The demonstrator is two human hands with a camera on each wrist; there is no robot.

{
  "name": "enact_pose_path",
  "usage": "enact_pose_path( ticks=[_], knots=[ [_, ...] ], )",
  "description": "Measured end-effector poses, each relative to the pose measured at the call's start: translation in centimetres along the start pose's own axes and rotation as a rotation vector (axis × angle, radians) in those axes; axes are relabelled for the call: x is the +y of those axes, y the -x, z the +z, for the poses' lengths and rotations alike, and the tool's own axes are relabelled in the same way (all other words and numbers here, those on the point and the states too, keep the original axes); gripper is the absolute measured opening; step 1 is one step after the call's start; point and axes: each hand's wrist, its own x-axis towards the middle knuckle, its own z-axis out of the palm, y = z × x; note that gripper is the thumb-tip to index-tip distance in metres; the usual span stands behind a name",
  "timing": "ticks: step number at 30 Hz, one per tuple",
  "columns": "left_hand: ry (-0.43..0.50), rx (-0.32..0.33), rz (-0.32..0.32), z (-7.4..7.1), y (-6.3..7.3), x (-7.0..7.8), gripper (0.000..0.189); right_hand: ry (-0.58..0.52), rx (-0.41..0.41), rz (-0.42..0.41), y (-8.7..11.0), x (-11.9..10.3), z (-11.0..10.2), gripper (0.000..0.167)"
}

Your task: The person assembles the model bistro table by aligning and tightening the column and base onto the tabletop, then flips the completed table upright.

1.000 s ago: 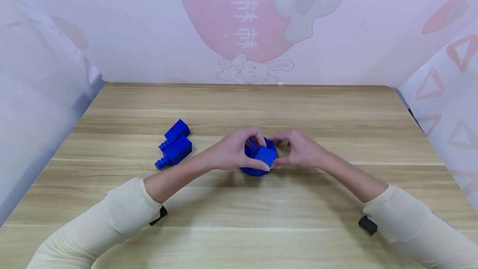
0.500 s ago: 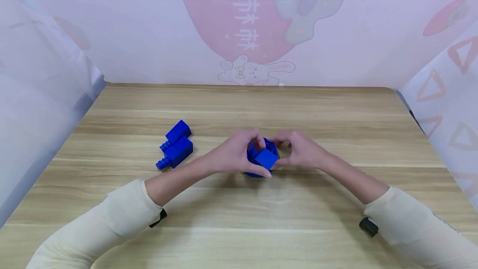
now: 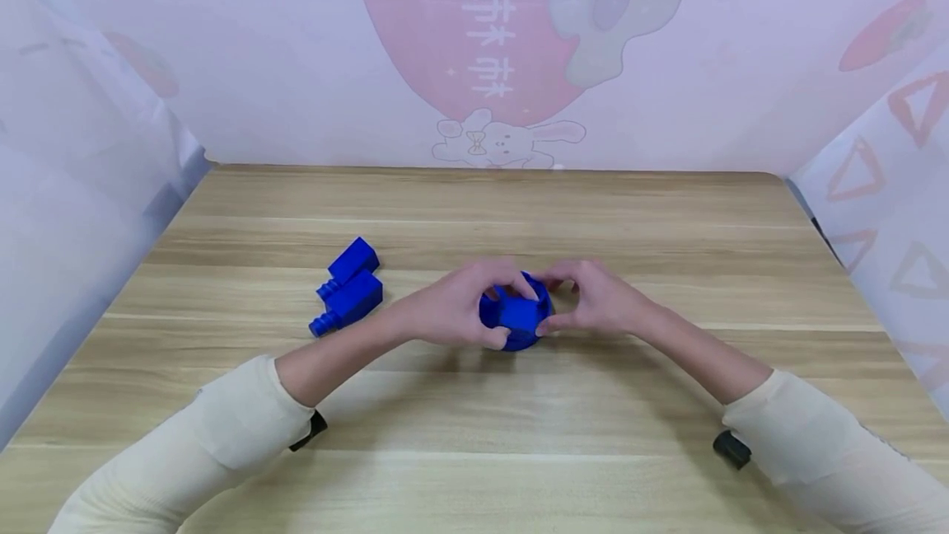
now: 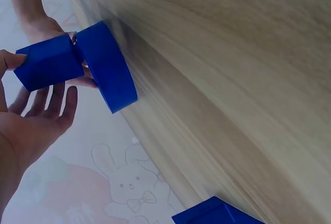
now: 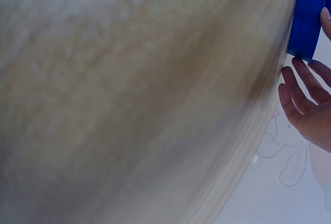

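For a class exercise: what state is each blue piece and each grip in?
Round base: held at side
Central block: upright over base, fit unclear
Far threaded block: on its side
Near threaded block: on its side
Left-hand grip: around central block
Right-hand grip: on round base

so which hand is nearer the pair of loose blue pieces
Left. The left hand is to the right of the loose pieces, at the round blue piece's left side; the right hand is farther off, at its right side.
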Motion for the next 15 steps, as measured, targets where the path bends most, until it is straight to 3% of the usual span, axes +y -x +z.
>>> enact_pose_path(
  ticks=[4, 7, 11, 15],
  knots=[
    [0.048, -0.047, 0.06, -0.46, 0.17, -0.5, 0.04, 0.008, 0.002, 0.009, 0.02, 0.01, -0.01, 0.068],
    [0.078, -0.072, 0.065, -0.63, 0.32, -0.82, 0.041, 0.019, 0.004, 0.012, 0.05, -0.04, -0.04, 0.069],
    [0.081, -0.08, 0.023, -0.65, 0.54, -0.97, 0.043, 0.033, 0.008, 0.005, 0.03, -0.07, -0.01, 0.069],
    [0.084, -0.039, -0.072, -0.35, 0.72, -0.82, 0.057, 0.036, 0.01, 0.004, -0.01, -0.13, 0.06, 0.069]
  ],
)
